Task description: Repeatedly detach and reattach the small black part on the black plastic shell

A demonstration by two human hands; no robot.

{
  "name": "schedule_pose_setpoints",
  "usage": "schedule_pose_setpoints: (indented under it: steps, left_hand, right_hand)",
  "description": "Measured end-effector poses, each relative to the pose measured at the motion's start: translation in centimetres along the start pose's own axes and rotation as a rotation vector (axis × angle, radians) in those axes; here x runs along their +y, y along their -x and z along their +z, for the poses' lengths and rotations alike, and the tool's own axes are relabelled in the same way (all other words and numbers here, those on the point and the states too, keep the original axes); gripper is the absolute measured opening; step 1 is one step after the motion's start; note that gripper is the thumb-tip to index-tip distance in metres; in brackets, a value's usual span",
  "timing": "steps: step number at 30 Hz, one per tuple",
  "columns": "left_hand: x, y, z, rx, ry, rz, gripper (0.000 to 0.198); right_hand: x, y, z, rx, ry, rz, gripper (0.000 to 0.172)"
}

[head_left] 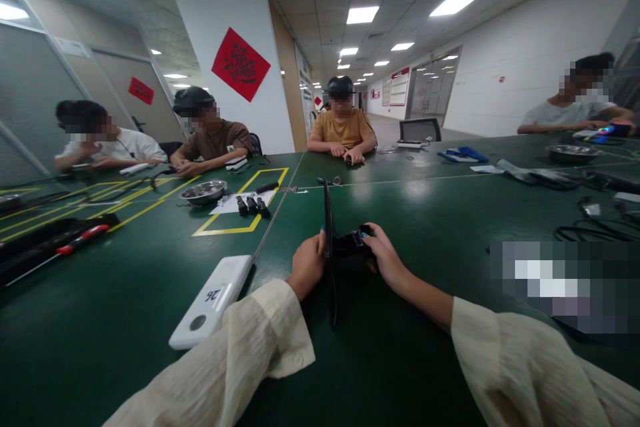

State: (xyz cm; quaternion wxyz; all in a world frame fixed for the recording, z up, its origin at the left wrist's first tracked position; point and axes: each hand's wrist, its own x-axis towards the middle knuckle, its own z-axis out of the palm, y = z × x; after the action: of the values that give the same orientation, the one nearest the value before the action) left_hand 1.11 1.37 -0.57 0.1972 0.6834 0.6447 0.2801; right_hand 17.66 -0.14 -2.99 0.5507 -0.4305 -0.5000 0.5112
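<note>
A thin black panel (331, 287) stands nearly edge-on to me above the green table, so its faces hardly show. My left hand (307, 263) closes on its left side. From its right side a black blocky part (349, 245) sticks out, and my right hand (387, 257) grips the outer end of that part. Whether the two black pieces are joined cannot be made out, and some of my fingers are hidden behind them. Left of my left forearm lies a white device (213, 303) marked 26.
Yellow tape (204, 233) frames a metal bowl (203, 192), white paper and several small black parts (253, 205). A red-handled screwdriver (85, 239) lies at left. Black cables (585, 230) and blue-grey gloves (533, 173) lie at right. Several people sit around the table (400, 360).
</note>
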Motion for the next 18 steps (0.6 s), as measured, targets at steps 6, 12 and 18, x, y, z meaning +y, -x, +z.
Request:
schedule_pose_setpoints:
  steps: [6, 12, 18]
  left_hand:
    - [1.0, 0.3, -0.6, -0.105, -0.165, 0.005, 0.040]
    - [0.4, 0.4, -0.1, -0.057, -0.068, 0.111, 0.031]
    - [-0.3, -0.1, 0.5, -0.028, 0.060, 0.175, 0.019]
  right_hand:
    - [0.3, 0.2, 0.2, 0.088, 0.024, 0.036, 0.030]
    - [0.3, 0.3, 0.2, 0.124, 0.020, 0.052, 0.030]
    - [0.7, 0.0, 0.1, 0.133, -0.020, 0.061, 0.030]
